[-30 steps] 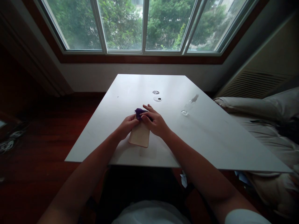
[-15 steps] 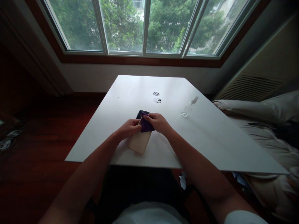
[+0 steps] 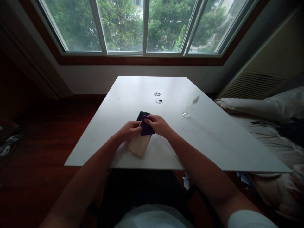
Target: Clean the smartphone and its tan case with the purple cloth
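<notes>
A purple cloth (image 3: 147, 127) is bunched between my two hands, over a flat oblong thing (image 3: 140, 145) on the table. That thing is beige at the near end and dark and glossy at the far end, like a phone with a cover; its middle is hidden. My right hand (image 3: 158, 124) pinches the cloth from the right, thumb on top. From the left, my left hand (image 3: 129, 129) is closed with its fingertips at the cloth's left edge, over the oblong thing. A clear spray bottle (image 3: 190, 108) lies on its side farther right.
The white table (image 3: 99, 139) has two round fittings (image 3: 158, 100) set in its far middle. Beyond it is a window (image 3: 123, 28). A light-coloured sofa (image 3: 256, 110) stands to the right, and cables (image 3: 10, 142) lie on the floor at left.
My hands stay closed at the cloth, which looks flatter and hangs slightly lower over the oblong thing. The whole view has shifted a little.
</notes>
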Demonstrator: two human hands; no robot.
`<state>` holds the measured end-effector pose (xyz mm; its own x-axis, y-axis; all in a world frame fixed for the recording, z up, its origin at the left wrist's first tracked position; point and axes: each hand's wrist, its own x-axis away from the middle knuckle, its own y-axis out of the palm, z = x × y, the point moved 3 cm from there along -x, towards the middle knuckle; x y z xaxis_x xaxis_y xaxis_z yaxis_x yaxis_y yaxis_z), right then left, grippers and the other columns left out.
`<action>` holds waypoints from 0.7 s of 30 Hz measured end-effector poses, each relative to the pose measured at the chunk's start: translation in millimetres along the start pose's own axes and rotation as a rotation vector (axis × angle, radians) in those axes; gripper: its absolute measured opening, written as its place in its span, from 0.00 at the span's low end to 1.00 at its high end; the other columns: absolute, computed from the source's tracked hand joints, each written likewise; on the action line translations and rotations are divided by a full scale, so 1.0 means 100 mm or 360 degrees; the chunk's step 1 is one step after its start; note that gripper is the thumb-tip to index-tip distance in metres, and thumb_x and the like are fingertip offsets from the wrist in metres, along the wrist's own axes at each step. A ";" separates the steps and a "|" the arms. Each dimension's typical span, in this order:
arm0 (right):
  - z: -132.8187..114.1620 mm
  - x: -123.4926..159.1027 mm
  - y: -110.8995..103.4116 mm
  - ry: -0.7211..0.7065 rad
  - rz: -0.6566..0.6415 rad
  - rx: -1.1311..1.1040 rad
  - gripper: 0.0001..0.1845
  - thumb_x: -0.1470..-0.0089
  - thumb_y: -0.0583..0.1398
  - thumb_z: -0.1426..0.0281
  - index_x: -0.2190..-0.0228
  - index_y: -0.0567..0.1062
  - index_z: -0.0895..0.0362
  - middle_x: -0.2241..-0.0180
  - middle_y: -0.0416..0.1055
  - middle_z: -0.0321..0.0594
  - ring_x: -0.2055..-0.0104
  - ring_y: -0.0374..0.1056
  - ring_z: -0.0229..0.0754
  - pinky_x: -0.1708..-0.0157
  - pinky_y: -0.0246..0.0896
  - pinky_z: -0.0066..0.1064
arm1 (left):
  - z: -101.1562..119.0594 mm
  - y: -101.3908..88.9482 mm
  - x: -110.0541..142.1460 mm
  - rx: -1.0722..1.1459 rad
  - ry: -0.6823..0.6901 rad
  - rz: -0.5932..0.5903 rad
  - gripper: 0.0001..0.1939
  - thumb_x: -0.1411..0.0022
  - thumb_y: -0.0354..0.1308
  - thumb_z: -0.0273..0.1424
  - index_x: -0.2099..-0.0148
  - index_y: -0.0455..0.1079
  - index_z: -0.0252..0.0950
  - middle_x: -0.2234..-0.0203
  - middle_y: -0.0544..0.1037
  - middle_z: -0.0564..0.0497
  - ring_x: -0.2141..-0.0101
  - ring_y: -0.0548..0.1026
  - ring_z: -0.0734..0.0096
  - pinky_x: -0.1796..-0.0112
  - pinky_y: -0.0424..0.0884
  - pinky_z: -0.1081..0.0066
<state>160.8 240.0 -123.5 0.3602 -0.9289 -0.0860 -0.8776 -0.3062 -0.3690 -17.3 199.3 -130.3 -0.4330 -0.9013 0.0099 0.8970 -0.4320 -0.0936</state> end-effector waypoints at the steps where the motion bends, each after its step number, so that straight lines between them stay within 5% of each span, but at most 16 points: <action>1: -0.01 0.00 0.01 -0.0001 0.0019 -0.0013 0.20 0.43 0.61 0.52 0.68 0.79 0.56 0.74 0.73 0.36 0.71 0.65 0.39 0.73 0.57 0.29 | 0.01 0.01 0.00 0.0024 0.0002 -0.0003 0.11 0.42 0.60 0.34 0.61 0.76 0.30 0.72 0.76 0.52 0.73 0.71 0.73 0.71 0.64 0.75; 12: -0.04 0.01 -0.06 -0.0006 -0.0168 -0.0238 0.18 0.48 0.65 0.55 0.65 0.79 0.57 0.71 0.74 0.36 0.70 0.66 0.39 0.69 0.61 0.29 | 0.03 0.05 0.01 0.0119 -0.0034 -0.0060 0.14 0.43 0.62 0.33 0.57 0.77 0.30 0.71 0.77 0.50 0.71 0.73 0.70 0.69 0.66 0.74; 21: -0.05 0.03 -0.04 -0.0009 -0.0038 -0.0104 0.19 0.48 0.66 0.53 0.67 0.78 0.57 0.73 0.73 0.35 0.70 0.65 0.39 0.71 0.60 0.29 | 0.03 0.04 0.00 0.0064 0.0020 -0.0019 0.14 0.42 0.61 0.34 0.57 0.78 0.30 0.70 0.77 0.50 0.71 0.72 0.71 0.69 0.66 0.74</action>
<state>163.7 237.1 -118.1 0.3832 -0.9199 -0.0831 -0.8874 -0.3417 -0.3096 -13.5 197.0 -127.4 -0.4447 -0.8957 -0.0018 0.8944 -0.4440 -0.0537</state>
